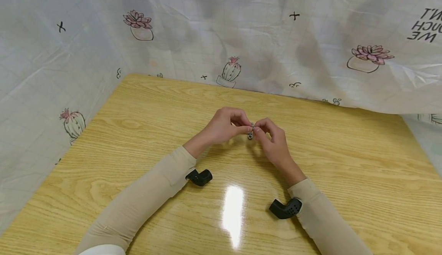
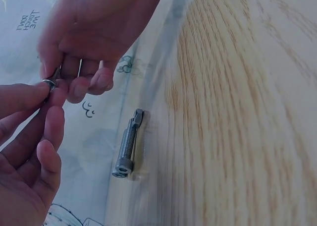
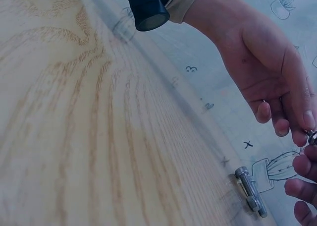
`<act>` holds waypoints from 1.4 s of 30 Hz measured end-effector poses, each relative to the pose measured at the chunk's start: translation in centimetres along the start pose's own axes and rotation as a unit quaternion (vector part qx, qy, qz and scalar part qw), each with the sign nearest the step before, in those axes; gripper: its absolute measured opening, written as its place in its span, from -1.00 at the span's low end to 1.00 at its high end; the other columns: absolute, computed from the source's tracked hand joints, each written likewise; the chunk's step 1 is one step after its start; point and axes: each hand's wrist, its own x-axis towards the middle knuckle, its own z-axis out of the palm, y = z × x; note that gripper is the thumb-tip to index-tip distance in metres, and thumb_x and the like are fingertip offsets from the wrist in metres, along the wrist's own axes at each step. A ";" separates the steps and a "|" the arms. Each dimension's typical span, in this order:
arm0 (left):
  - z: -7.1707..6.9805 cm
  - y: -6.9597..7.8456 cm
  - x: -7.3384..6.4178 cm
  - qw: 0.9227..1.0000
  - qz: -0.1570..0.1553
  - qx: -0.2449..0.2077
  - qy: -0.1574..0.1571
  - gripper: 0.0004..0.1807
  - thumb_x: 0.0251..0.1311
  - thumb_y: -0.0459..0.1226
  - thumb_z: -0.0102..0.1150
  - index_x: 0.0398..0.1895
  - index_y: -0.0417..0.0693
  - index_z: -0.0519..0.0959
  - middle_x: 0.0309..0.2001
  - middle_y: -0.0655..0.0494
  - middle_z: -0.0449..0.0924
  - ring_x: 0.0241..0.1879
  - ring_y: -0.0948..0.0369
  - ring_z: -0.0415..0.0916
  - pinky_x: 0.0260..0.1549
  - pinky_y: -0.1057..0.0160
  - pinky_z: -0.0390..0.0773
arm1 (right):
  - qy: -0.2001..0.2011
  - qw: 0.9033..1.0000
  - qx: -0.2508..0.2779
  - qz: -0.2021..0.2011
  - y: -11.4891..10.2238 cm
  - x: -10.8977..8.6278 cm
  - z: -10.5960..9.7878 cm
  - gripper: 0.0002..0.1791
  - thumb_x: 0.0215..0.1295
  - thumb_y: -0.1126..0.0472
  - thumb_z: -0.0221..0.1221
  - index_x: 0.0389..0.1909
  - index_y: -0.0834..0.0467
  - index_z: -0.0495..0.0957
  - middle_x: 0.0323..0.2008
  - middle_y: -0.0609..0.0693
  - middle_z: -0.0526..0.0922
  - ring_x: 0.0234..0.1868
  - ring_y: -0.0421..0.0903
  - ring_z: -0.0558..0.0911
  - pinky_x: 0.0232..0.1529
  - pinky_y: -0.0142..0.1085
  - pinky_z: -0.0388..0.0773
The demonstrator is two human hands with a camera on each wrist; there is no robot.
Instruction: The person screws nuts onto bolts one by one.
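Note:
My left hand (image 1: 226,126) and right hand (image 1: 274,141) meet above the table, thumbs and fingertips together. Between them they pinch a small metal fastener (image 2: 49,83) with a round, ring-like rim. Fingers cover most of it, so its exact kind is hidden. In the left wrist view the left hand (image 2: 29,151) comes from the lower left and the right hand (image 2: 94,32) from the top. Just below the fingertips, socket-head screws (image 2: 126,146) lie side by side on the table, with a nut (image 2: 138,118) at one end. The right wrist view also shows a screw (image 3: 250,186) there.
The wood-grain table (image 1: 165,109) reaches back to a white plastic sheet (image 1: 262,32) printed with potted plants. Another sheet hangs at the left. Black wrist cameras stick out from the left sleeve (image 1: 165,174) and the right sleeve (image 1: 321,212), low over the table.

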 end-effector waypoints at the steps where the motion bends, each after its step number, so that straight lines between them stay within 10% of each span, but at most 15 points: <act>1: 0.0 0.0 0.0 1.000 0.002 0.000 -0.002 -0.95 0.15 -0.26 0.35 -0.39 -0.02 0.68 -0.37 0.18 0.71 -0.37 0.26 0.61 -0.30 0.33 0.59 | -0.001 1.000 0.000 0.005 0.0 0.0 0.0 -0.83 0.44 0.28 -0.02 -0.29 0.26 0.50 -0.43 0.18 0.56 -0.43 -0.04 0.50 -0.30 -0.39 0.46; 13: 0.1 0.2 -0.2 1.000 0.020 0.002 -0.019 -0.96 0.15 -0.30 0.34 -0.41 -0.05 0.66 -0.34 0.15 0.72 -0.36 0.28 0.62 -0.23 0.35 0.61 | -0.004 0.999 -0.026 0.040 -1.6 0.1 0.2 -0.61 0.49 0.35 -0.11 -0.56 0.39 0.45 -0.63 0.24 0.43 -0.58 -0.14 0.35 -0.45 -0.40 0.31; 25: 0.0 -0.3 0.0 1.000 -0.005 0.000 0.019 -0.96 0.15 -0.25 0.35 -0.39 0.00 0.68 -0.37 0.17 0.71 -0.37 0.27 0.60 -0.34 0.33 0.56 | 0.017 1.000 -0.020 -0.004 -0.1 0.0 0.3 -0.87 0.37 0.34 0.08 -0.13 0.25 0.53 -0.22 0.07 0.62 -0.27 -0.24 0.46 -0.16 -0.45 0.39; 42: 0.1 0.4 0.3 1.000 0.010 -0.006 -0.019 -0.96 0.15 -0.30 0.34 -0.41 -0.05 0.66 -0.35 0.15 0.72 -0.35 0.27 0.63 -0.18 0.30 0.62 | -0.024 0.998 -0.020 0.047 -4.0 0.5 -0.6 -0.60 0.50 0.38 -0.15 -0.56 0.45 0.41 -0.66 0.10 0.32 -0.61 -0.18 0.27 -0.46 -0.41 0.27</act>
